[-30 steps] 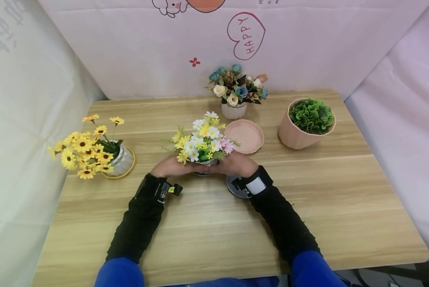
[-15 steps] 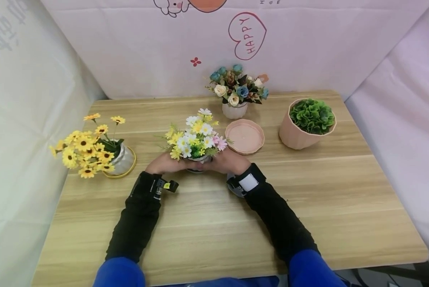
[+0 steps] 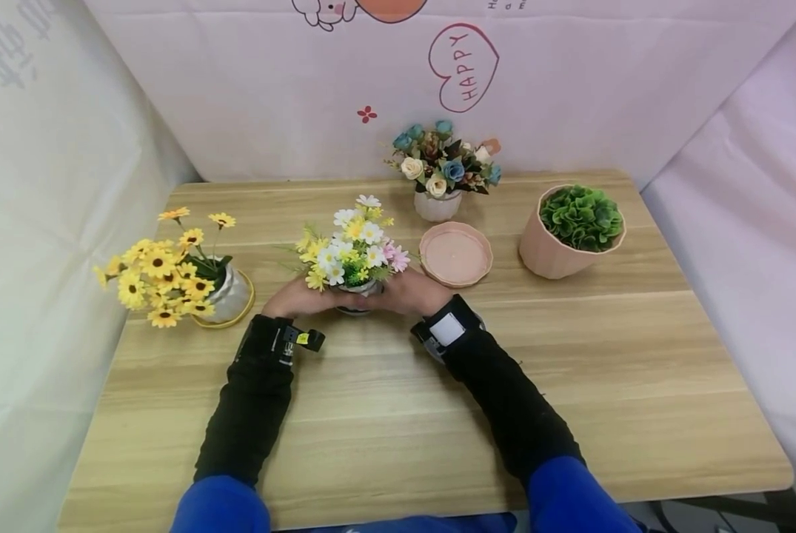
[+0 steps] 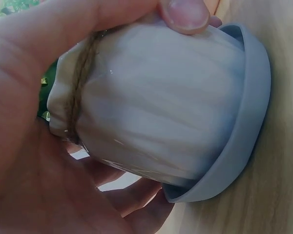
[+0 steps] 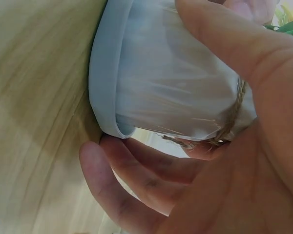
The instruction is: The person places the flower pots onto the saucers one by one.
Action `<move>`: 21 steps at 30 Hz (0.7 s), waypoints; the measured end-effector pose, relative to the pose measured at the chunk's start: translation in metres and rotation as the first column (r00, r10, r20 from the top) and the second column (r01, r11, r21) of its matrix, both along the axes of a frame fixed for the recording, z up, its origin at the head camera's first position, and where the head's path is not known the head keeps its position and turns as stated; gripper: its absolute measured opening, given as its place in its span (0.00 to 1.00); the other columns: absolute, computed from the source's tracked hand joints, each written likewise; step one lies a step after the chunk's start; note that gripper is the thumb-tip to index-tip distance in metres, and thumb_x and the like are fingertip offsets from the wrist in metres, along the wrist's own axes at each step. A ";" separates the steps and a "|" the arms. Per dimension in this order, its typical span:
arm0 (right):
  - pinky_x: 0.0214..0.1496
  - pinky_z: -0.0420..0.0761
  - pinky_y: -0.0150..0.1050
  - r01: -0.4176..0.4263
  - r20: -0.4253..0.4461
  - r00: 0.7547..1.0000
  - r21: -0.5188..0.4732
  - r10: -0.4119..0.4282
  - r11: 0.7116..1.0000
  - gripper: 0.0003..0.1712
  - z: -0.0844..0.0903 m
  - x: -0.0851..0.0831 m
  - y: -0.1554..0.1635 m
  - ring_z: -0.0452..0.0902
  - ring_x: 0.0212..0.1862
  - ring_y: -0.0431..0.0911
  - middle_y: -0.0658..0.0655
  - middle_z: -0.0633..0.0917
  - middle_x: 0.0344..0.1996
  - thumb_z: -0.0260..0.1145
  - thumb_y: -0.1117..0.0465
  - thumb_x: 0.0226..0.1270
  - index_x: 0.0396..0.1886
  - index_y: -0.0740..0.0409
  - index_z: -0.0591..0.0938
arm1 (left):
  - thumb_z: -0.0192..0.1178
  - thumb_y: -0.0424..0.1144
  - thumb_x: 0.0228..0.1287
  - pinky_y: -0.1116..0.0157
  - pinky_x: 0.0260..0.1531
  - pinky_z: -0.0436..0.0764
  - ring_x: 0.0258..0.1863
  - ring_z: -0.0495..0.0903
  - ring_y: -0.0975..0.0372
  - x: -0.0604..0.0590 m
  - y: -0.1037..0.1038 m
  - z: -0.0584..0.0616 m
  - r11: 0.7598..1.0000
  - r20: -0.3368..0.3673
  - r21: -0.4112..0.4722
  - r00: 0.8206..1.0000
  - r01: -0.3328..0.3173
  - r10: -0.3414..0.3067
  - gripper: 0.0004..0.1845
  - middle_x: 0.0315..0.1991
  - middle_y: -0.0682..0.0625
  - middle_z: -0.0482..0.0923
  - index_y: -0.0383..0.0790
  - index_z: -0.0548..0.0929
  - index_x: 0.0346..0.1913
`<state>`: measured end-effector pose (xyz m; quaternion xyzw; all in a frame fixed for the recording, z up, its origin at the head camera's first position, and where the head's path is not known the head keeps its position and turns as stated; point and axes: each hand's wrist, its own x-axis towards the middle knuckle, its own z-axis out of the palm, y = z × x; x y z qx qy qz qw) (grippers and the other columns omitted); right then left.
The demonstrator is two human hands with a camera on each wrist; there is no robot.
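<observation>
Wooden table (image 3: 611, 385): carries all the pots; its near right corner shows, its left edge is partly cut off at the bottom
Black sleeves (image 3: 247, 414): reach in from the near side; a grey disc (image 3: 435, 353) lies mostly hidden under the right wrist, so its full shape cannot be made out
Yellow flowers (image 3: 161, 277): on the left, beside the left hand's side of the table, well apart from the grip
Pink pot (image 3: 551, 255): on the right, filled with a green plant (image 3: 583, 217)
Daisies (image 3: 358, 248): rise from the white pot (image 4: 171, 83), which is between both hands, left of the table's middle; from above, they hide much of it
Roses (image 3: 440, 166): at the back, near the wall
Right hand (image 3: 411, 291): curled round the white pot, thumb over it, one fingertip apart from it
Left hand (image 3: 304, 297): thumb across the pot, fingers bent round behind
Pink saucer (image 3: 456, 254): just beyond the right hand
Grey saucer (image 4: 256, 97): encloses the pot's base; table contact cannot be told; the step seems to be placing, best done level, with even pressure and fingertips clear of the underside
Twine (image 4: 80, 92): tied round the pot's neck, knot hidden
</observation>
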<state>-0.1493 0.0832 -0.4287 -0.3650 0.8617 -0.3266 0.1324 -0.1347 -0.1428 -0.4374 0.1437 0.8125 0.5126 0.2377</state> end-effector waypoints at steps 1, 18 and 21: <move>0.90 0.47 0.46 0.001 0.013 1.000 0.003 -0.001 1.000 0.60 0.000 -0.001 -0.002 0.47 0.87 0.53 0.62 0.55 0.86 0.78 0.51 0.67 0.86 0.61 0.52 | 0.79 0.50 0.59 0.45 0.83 0.60 0.80 0.65 0.54 0.000 -0.001 0.000 1.000 0.003 0.006 1.000 -0.001 0.001 0.49 0.78 0.52 0.68 0.53 0.65 0.80; 0.90 0.47 0.45 -0.025 -0.005 1.000 0.035 0.026 0.999 0.57 0.002 -0.013 -0.025 0.48 0.87 0.55 0.64 0.55 0.85 0.78 0.55 0.67 0.85 0.63 0.53 | 0.76 0.41 0.64 0.48 0.80 0.66 0.76 0.70 0.53 -0.007 -0.017 -0.003 0.997 -0.022 0.067 0.999 -0.030 0.032 0.41 0.73 0.47 0.74 0.45 0.69 0.77; 0.90 0.46 0.45 -0.011 0.025 1.000 0.048 0.009 0.999 0.58 0.001 -0.016 -0.030 0.46 0.87 0.54 0.63 0.53 0.86 0.77 0.54 0.68 0.86 0.61 0.52 | 0.75 0.36 0.65 0.49 0.78 0.68 0.74 0.71 0.52 -0.009 -0.019 -0.004 0.994 -0.050 0.104 0.998 -0.029 0.035 0.40 0.72 0.44 0.75 0.41 0.68 0.77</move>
